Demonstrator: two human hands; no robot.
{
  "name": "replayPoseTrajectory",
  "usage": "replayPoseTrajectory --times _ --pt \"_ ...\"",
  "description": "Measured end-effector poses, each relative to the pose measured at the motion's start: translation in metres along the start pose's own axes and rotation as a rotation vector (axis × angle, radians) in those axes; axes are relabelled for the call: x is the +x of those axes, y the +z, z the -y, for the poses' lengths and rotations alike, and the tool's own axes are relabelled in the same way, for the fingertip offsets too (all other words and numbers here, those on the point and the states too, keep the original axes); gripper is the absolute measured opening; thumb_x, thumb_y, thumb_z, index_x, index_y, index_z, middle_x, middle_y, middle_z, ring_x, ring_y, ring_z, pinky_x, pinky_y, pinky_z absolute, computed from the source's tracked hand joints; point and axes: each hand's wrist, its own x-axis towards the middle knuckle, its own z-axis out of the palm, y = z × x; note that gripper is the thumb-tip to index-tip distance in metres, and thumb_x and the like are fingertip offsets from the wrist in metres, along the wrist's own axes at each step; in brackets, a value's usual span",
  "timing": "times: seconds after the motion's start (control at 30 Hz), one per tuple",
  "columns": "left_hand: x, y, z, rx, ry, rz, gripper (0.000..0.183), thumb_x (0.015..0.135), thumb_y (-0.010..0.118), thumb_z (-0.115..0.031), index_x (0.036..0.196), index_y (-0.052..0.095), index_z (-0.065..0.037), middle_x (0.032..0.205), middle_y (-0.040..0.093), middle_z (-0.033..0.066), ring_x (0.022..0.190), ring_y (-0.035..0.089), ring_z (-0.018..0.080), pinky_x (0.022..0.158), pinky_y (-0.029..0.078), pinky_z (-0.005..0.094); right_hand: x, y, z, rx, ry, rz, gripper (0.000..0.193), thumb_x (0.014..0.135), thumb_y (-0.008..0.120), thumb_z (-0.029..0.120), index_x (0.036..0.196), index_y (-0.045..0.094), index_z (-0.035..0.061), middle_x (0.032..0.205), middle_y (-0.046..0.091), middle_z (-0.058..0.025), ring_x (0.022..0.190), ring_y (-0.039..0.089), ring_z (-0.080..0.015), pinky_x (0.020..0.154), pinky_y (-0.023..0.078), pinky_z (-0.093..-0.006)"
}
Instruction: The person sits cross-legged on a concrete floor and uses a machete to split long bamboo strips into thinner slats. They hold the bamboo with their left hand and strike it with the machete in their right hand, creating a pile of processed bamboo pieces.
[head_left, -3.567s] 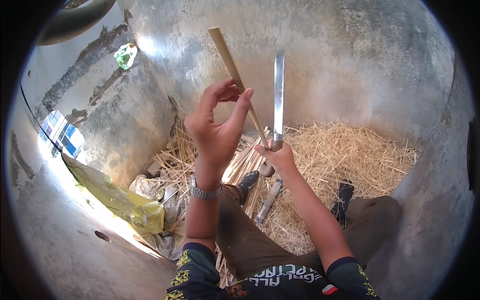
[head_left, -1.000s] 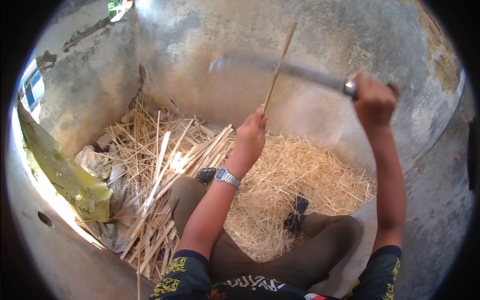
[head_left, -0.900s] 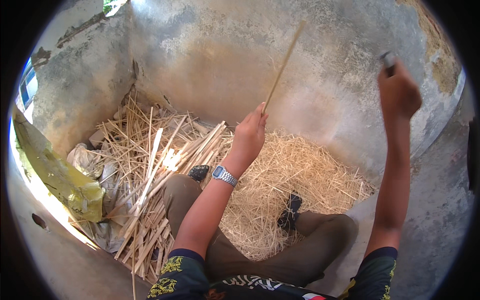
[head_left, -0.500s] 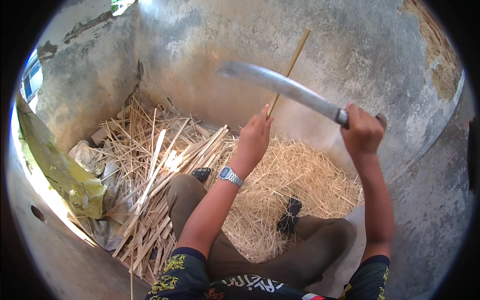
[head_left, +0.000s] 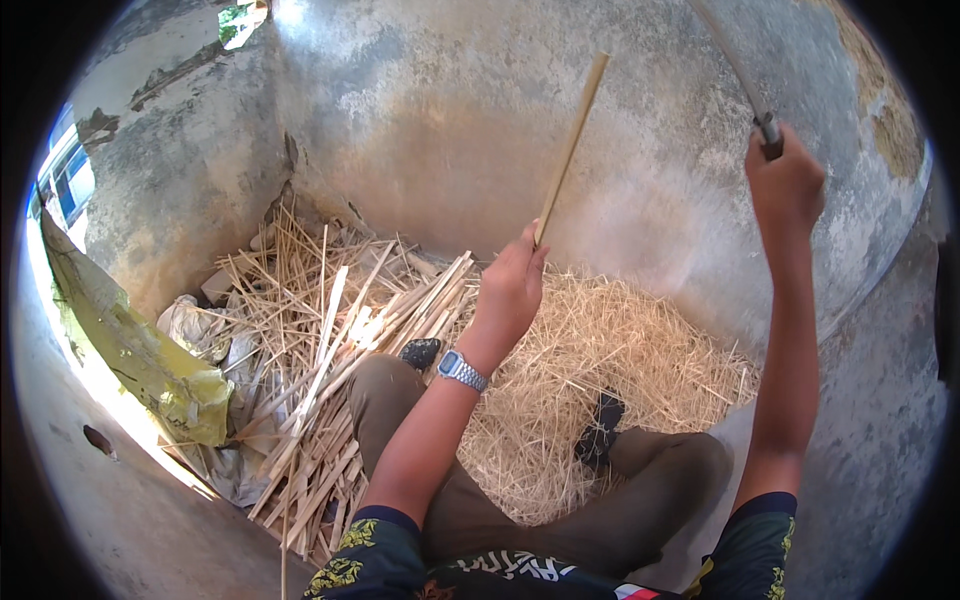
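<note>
A thin bamboo strip [head_left: 573, 150] rises tilted from my left hand [head_left: 512, 284], whose fingers are wrapped round its lower end. At the upper right, my right hand [head_left: 786, 185] grips the handle of a machete [head_left: 735, 62]. Its blade now shows nearly edge-on, apart from the strip, and its tip runs out of the picture at the top. Under my hands lies a pile of pale, fine shavings [head_left: 600, 340]. To the left of my bent knee, many split bamboo strips [head_left: 325, 440] lie in a loose heap.
Rough grey plaster walls [head_left: 430, 130] close in the corner ahead and the sides. A yellowish sheet [head_left: 150, 350] hangs down at the left beside pale crumpled sacking [head_left: 195, 325]. My crossed legs [head_left: 660, 490] and dark-covered feet [head_left: 600, 428] rest at the shavings' edge.
The machete has swung up and to the right, off the bamboo strip it crossed before. My left hand still holds the strip in nearly the same place.
</note>
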Motion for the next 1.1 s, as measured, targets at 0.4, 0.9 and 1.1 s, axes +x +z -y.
replayPoseTrajectory --times 0.4,0.9,1.1 --pt "0.031 -0.062 0.021 -0.221 -0.542 0.139 0.026 0.090 0.079 -0.016 0.107 0.075 0.002 0.091 0.076 0.0087 0.085 0.072 0.0126 0.079 0.059 0.0257 -0.403 -0.005 0.041 1.245 1.691 1.055 0.023 0.087 0.074 0.017 0.080 0.054 0.0077 0.057 0.046 0.0024 0.042 0.044 -0.0095 0.040 0.037 -0.0296" --pt "0.057 -0.004 0.032 0.166 -0.133 0.234 0.033 0.094 0.076 -0.031 0.104 0.075 0.000 0.082 0.076 0.0085 0.071 0.071 0.0105 0.063 0.054 0.0204 -0.430 -0.010 0.093 1.100 1.307 1.446 0.028 0.084 0.073 0.022 0.070 0.058 0.0043 0.058 0.054 0.0005 0.050 0.050 -0.0109 0.049 0.041 -0.0336" --pt "0.112 0.003 0.016 -0.476 -0.092 0.232 0.044 0.104 0.053 -0.045 0.114 0.069 -0.005 0.077 0.070 0.0054 0.059 0.064 0.0125 0.057 0.051 0.0221 -0.435 -0.005 0.092 1.110 1.262 1.498 0.028 0.089 0.072 0.018 0.072 0.053 0.0063 0.051 0.049 0.0012 0.039 0.046 -0.0085 0.037 0.036 -0.0275"
